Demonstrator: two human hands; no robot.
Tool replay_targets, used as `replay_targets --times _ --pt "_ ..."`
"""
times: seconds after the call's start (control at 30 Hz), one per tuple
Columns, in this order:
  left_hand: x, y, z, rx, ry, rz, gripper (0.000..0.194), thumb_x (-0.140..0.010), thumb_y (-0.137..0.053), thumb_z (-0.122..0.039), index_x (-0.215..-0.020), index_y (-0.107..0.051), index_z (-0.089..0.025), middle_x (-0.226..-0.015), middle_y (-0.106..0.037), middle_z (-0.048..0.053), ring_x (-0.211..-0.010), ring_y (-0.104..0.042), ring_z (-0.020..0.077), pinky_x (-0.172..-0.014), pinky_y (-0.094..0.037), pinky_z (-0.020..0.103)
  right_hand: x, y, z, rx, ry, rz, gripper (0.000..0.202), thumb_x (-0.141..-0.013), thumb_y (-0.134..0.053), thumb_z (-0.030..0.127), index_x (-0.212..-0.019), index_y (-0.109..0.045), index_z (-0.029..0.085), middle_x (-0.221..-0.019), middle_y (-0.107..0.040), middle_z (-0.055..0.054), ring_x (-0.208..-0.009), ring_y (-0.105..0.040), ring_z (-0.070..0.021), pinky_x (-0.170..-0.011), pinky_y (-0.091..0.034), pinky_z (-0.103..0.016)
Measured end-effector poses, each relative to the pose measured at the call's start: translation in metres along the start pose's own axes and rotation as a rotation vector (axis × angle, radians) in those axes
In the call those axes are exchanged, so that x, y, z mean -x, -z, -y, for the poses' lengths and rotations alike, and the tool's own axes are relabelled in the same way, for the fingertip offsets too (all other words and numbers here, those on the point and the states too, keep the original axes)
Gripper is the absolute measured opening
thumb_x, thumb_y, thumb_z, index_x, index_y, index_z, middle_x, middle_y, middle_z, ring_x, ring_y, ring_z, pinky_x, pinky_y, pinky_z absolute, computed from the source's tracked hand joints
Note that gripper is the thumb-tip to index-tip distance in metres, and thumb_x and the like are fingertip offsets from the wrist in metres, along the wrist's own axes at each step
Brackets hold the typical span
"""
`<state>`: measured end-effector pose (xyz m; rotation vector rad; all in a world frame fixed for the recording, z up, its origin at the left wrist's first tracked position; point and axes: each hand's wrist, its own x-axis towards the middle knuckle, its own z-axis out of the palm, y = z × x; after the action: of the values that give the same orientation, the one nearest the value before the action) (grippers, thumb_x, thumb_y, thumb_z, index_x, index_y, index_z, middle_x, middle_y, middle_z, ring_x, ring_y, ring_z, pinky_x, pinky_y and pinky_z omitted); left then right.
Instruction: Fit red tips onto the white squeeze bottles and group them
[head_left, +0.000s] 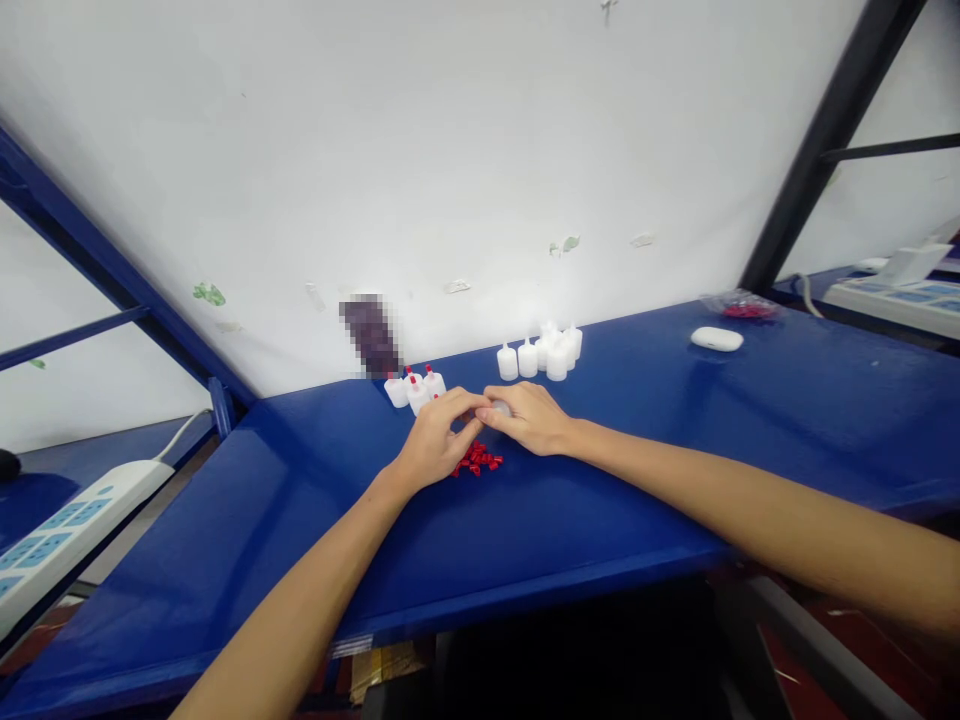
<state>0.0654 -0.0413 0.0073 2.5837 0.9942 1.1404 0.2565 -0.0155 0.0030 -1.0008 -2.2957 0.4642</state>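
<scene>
Here, two bare hands meet over a small white bottle on a blue table.

The right hand (529,418) curls around the small white bottle (500,408), and the left hand (439,440) pinches at it with its fingertips, just above a pile of red caps (478,460). Capped bottles (414,388) stand just behind the left hand, uncapped white bottles (541,355) behind the right. A white case (716,339) lies well apart on the blue table (637,480).
</scene>
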Motion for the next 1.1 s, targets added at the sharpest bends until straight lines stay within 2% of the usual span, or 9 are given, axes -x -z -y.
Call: replay_targets --times 0.1,0.23,0.47,0.63,0.73,0.83,0.93,1.0,1.1 --pt "-0.004 0.012 0.008 -0.003 0.095 -0.141 0.012 -0.092 -0.058 -0.029 -0.096 -0.062 -0.019 -0.089 -0.065 0.002 -0.077 -0.058 0.0136 -0.073 -0.046 0.027 -0.002 0.0 -0.006 -0.136 -0.014 -0.053 0.036 -0.097 -0.036 0.052 -0.1 -0.057 0.022 -0.069 -0.056 0.002 -0.066 -0.052 -0.0157 -0.063 -0.03 -0.027" --pt "-0.003 0.031 0.031 -0.221 0.168 -0.326 0.018 -0.093 -0.055 -0.036 -0.096 -0.063 -0.019 -0.092 -0.064 0.004 -0.085 -0.058 0.0178 -0.078 -0.046 0.032 -0.005 -0.002 -0.015 -0.276 -0.067 -0.086 0.029 -0.099 -0.03 0.038 -0.098 -0.055 0.022 -0.069 -0.054 0.003 -0.065 -0.051 -0.0154 -0.063 -0.033 -0.028" --pt "0.006 0.041 0.049 -0.602 0.103 -0.181 0.025 -0.095 -0.05 -0.036 -0.103 -0.069 -0.022 -0.111 -0.059 0.009 -0.105 -0.05 0.0255 -0.093 -0.04 0.043 -0.005 0.003 -0.012 -0.176 0.016 -0.034 0.029 -0.098 -0.035 0.036 -0.093 -0.058 0.019 -0.081 -0.06 -0.001 -0.074 -0.053 -0.0158 -0.068 -0.034 -0.028" --pt "0.007 0.04 0.055 -0.633 0.096 -0.106 0.028 -0.096 -0.048 -0.034 -0.104 -0.072 -0.022 -0.117 -0.057 0.011 -0.106 -0.049 0.0259 -0.091 -0.04 0.042 -0.006 0.001 -0.01 -0.091 -0.029 -0.029 0.04 -0.098 -0.037 0.043 -0.075 -0.059 0.017 -0.068 -0.058 -0.001 -0.063 -0.05 -0.0139 -0.063 -0.031 -0.027" --pt "0.006 0.04 0.055 -0.617 0.095 -0.14 0.028 -0.095 -0.049 -0.034 -0.11 -0.07 -0.021 -0.116 -0.059 0.011 -0.101 -0.052 0.0241 -0.087 -0.04 0.039 -0.007 -0.002 -0.011 -0.023 -0.043 -0.053 0.044 -0.096 -0.041 0.046 -0.067 -0.057 0.017 -0.061 -0.055 0.0 -0.058 -0.046 -0.0127 -0.06 -0.029 -0.027" --pt "0.003 0.04 0.045 -0.585 0.097 -0.222 0.025 -0.094 -0.051 -0.032 -0.106 -0.07 -0.021 -0.104 -0.064 0.008 -0.088 -0.058 0.0197 -0.084 -0.038 0.038 -0.008 -0.003 -0.013 -0.017 -0.023 -0.081 0.046 -0.097 -0.041 0.045 -0.065 -0.058 0.016 -0.058 -0.054 0.0 -0.057 -0.045 -0.0123 -0.062 -0.03 -0.027" --pt "-0.001 0.036 0.027 -0.509 0.087 -0.215 0.018 -0.092 -0.055 -0.028 -0.094 -0.07 -0.02 -0.075 -0.066 0.0 -0.062 -0.056 0.0129 -0.082 -0.035 0.038 -0.01 -0.004 -0.015 -0.062 -0.027 -0.09 0.047 -0.097 -0.04 0.045 -0.066 -0.06 0.016 -0.059 -0.057 -0.001 -0.058 -0.048 -0.0125 -0.064 -0.031 -0.027" --pt "-0.003 0.031 0.015 -0.443 0.06 -0.117 0.015 -0.09 -0.056 -0.026 -0.088 -0.069 -0.019 -0.059 -0.062 -0.004 -0.052 -0.052 0.0109 -0.079 -0.035 0.037 -0.01 -0.003 -0.016 -0.09 -0.05 -0.089 0.048 -0.097 -0.041 0.047 -0.066 -0.06 0.016 -0.06 -0.058 -0.001 -0.058 -0.048 -0.0127 -0.062 -0.031 -0.027" --pt "-0.004 0.022 0.002 -0.354 0.042 0.136 0.014 -0.087 -0.057 -0.025 -0.084 -0.069 -0.018 -0.049 -0.057 -0.006 -0.046 -0.048 0.01 -0.077 -0.039 0.035 -0.01 -0.003 -0.015 -0.09 -0.066 -0.101 0.047 -0.095 -0.044 0.047 -0.063 -0.057 0.016 -0.06 -0.056 0.0 -0.057 -0.046 -0.0119 -0.059 -0.028 -0.027"
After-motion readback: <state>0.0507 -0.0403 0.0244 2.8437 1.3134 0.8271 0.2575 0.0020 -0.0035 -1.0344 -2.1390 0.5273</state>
